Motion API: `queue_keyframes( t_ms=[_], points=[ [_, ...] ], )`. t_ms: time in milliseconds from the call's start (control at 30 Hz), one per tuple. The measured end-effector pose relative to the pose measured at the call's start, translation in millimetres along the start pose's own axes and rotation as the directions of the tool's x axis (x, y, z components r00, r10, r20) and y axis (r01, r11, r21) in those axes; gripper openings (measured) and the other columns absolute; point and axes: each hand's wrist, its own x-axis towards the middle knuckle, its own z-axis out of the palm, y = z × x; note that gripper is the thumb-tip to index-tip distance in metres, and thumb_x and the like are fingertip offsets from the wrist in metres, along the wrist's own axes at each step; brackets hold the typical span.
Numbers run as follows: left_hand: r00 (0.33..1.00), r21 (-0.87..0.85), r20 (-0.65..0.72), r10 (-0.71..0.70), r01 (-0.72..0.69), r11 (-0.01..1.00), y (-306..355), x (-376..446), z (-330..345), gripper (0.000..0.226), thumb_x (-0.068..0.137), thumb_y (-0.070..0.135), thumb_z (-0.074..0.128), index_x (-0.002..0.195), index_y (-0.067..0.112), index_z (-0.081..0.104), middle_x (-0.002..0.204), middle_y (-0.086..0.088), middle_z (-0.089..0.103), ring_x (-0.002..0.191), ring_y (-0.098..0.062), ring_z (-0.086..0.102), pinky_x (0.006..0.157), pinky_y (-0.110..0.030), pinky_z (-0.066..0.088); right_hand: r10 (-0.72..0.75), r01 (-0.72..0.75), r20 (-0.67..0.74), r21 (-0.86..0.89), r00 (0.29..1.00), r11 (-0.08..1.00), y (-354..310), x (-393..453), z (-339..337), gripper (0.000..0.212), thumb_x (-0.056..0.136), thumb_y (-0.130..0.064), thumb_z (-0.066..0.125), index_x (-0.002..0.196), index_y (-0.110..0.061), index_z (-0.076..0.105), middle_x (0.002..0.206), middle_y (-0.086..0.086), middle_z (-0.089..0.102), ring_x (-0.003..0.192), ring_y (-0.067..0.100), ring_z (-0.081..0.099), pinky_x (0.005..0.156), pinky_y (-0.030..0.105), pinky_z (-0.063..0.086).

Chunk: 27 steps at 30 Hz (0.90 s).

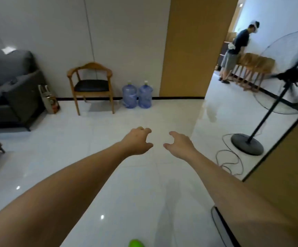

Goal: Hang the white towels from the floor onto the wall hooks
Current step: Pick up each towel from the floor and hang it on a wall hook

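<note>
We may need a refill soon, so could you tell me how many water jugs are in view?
2: left jug and right jug stand together against the wall, right of the wooden chair.

A wooden chair is standing against the pale wall on glossy white tiles; left of it a grey sofa is sitting, right of it two water jugs.

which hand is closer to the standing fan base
Right. The right hand reaches out just left of the fan base; the left hand is further left, beyond the right one.
</note>
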Motion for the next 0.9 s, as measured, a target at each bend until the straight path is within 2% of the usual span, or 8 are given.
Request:
queue_keyframes(
  t_ms=[100, 200, 333, 467, 600, 700, 800, 900],
  points=[
    [0.976, -0.039, -0.031, -0.215, 0.214, 0.976, -80.9, 7.6, -18.9, 0.063, 0.090, 0.041, 0.062, 0.146, 0.021, 0.040, 0.146, -0.008, 0.045, 0.130, -0.028, 0.045, 0.104, -0.037, 0.040, -0.149, 0.150, 0.136, 0.003, 0.979, 0.989, -59.5, 62.4, 45.6, 0.070, 0.090, -0.044, 0.061, 0.150, -0.020, 0.035, 0.150, 0.006, 0.044, 0.134, 0.028, 0.044, 0.104, 0.035, 0.040],
    [0.915, -0.069, -0.027, -0.402, 0.399, 0.914, -146.7, -6.4, -30.0, 0.063, 0.091, 0.041, 0.061, 0.147, 0.021, 0.039, 0.146, -0.008, 0.045, 0.130, -0.028, 0.045, 0.104, -0.037, 0.039, -0.272, 0.284, 0.283, -0.002, 0.920, 0.959, -118.1, 105.8, 94.2, 0.069, 0.091, -0.042, 0.062, 0.151, -0.020, 0.035, 0.151, 0.007, 0.043, 0.134, 0.028, 0.044, 0.106, 0.036, 0.039],
    [0.780, -0.111, -0.028, -0.625, 0.619, 0.777, -220.0, -52.0, -37.0, 0.063, 0.092, 0.041, 0.060, 0.148, 0.021, 0.037, 0.147, -0.008, 0.043, 0.130, -0.028, 0.044, 0.105, -0.038, 0.041, -0.415, 0.457, 0.472, 0.030, 0.778, 0.889, -200.5, 127.5, 164.9, 0.068, 0.091, -0.041, 0.062, 0.150, -0.019, 0.036, 0.150, 0.008, 0.045, 0.134, 0.028, 0.044, 0.105, 0.035, 0.041],
    [0.608, -0.156, -0.025, -0.794, 0.782, 0.604, -281.3, -122.2, -42.7, 0.063, 0.093, 0.040, 0.060, 0.148, 0.021, 0.037, 0.147, -0.008, 0.042, 0.129, -0.028, 0.046, 0.104, -0.037, 0.042, -0.520, 0.607, 0.618, 0.087, 0.590, 0.790, -279.3, 101.5, 231.3, 0.067, 0.090, -0.039, 0.062, 0.150, -0.020, 0.038, 0.149, 0.005, 0.046, 0.133, 0.026, 0.046, 0.103, 0.033, 0.041],
    [0.427, -0.219, -0.048, -0.903, 0.878, 0.426, -342.3, -196.3, -51.8, 0.061, 0.093, 0.040, 0.060, 0.147, 0.021, 0.039, 0.146, -0.008, 0.044, 0.128, -0.027, 0.048, 0.102, -0.036, 0.042, -0.578, 0.728, 0.712, 0.138, 0.398, 0.671, -359.6, 61.8, 293.9, 0.066, 0.091, -0.039, 0.061, 0.149, -0.019, 0.038, 0.148, 0.005, 0.047, 0.131, 0.026, 0.048, 0.102, 0.034, 0.044],
    [0.312, -0.266, -0.073, -0.947, 0.909, 0.320, -391.9, -250.4, -60.4, 0.060, 0.094, 0.040, 0.060, 0.146, 0.020, 0.040, 0.147, -0.007, 0.044, 0.129, -0.027, 0.047, 0.103, -0.036, 0.041, -0.612, 0.794, 0.739, 0.177, 0.283, 0.581, -423.6, 28.5, 338.8, 0.062, 0.091, -0.038, 0.061, 0.147, -0.019, 0.041, 0.145, 0.005, 0.050, 0.127, 0.025, 0.051, 0.097, 0.032, 0.045],
    [0.231, -0.305, -0.068, -0.971, 0.921, 0.241, -447.8, -304.2, -70.4, 0.059, 0.094, 0.041, 0.059, 0.145, 0.019, 0.041, 0.146, -0.007, 0.045, 0.128, -0.027, 0.047, 0.103, -0.036, 0.042, -0.617, 0.828, 0.761, 0.204, 0.201, 0.522, -487.7, -6.4, 384.0, 0.061, 0.093, -0.037, 0.060, 0.148, -0.019, 0.041, 0.146, 0.005, 0.049, 0.127, 0.025, 0.051, 0.098, 0.032, 0.045],
    [0.168, -0.352, -0.056, -0.984, 0.919, 0.177, -504.1, -355.9, -82.1, 0.058, 0.094, 0.042, 0.058, 0.145, 0.020, 0.042, 0.146, -0.006, 0.044, 0.129, -0.026, 0.046, 0.104, -0.036, 0.041, -0.610, 0.854, 0.776, 0.201, 0.160, 0.479, -551.2, -38.1, 428.0, 0.060, 0.095, -0.037, 0.060, 0.149, -0.020, 0.039, 0.148, 0.005, 0.047, 0.129, 0.026, 0.050, 0.102, 0.034, 0.045]
  ],
)
